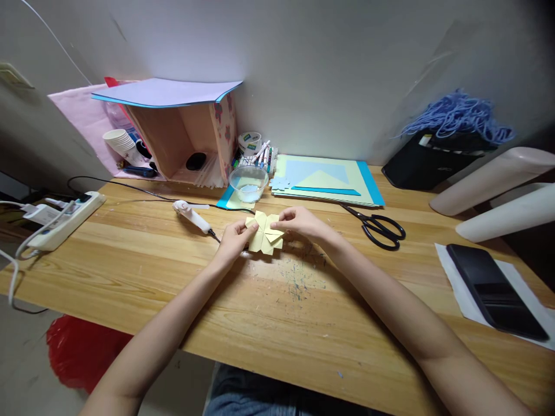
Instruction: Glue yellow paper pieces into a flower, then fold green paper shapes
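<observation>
A pale yellow folded paper flower [262, 238] is held up just over the desk, its creased petals facing me. My left hand [236, 238] pinches its left edge between thumb and fingers. On the opposite side, my right hand [299, 222] grips a petal at the upper right. Left of my left hand lies a white glue gun [191, 217] with a black cord. Behind the paper stands a clear plastic bowl [248, 184]. Black-handled scissors [381, 228] rest to the right of my right hand.
Coloured paper sheets [368, 182] are stacked by the wall, beside markers [262, 155] and a tape roll [250, 142]. An open box [223, 127] stands back left. A power strip [87, 214] sits at left, a phone [494, 292] at right, near white rolls [489, 179].
</observation>
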Action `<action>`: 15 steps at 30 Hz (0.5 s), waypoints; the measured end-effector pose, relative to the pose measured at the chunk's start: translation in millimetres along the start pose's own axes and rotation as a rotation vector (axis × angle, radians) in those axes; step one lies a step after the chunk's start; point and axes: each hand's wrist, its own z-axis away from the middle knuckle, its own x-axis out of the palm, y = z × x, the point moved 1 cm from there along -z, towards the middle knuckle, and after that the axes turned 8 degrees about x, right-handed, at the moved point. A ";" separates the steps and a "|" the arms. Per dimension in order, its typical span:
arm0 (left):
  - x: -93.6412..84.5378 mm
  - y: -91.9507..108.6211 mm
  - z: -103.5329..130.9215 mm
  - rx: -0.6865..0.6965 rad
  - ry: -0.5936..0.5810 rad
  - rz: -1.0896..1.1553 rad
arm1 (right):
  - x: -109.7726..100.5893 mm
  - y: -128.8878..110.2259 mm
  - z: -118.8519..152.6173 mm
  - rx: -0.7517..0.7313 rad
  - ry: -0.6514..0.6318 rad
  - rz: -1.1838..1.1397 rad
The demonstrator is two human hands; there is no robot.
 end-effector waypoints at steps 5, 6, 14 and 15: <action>0.4 0.4 0.5 -0.010 0.002 0.041 | 0.1 2.3 -2.5 -0.021 0.055 -0.028; 0.5 0.6 0.8 -0.010 0.002 0.044 | 0.3 2.3 -2.7 -0.021 0.063 -0.028; -0.7 6.3 1.9 -0.047 -0.010 0.119 | -1.0 -0.8 -1.1 -0.011 0.092 -0.046; -0.9 7.0 2.0 -0.053 -0.005 0.122 | -1.5 -0.9 -0.9 -0.007 0.094 -0.050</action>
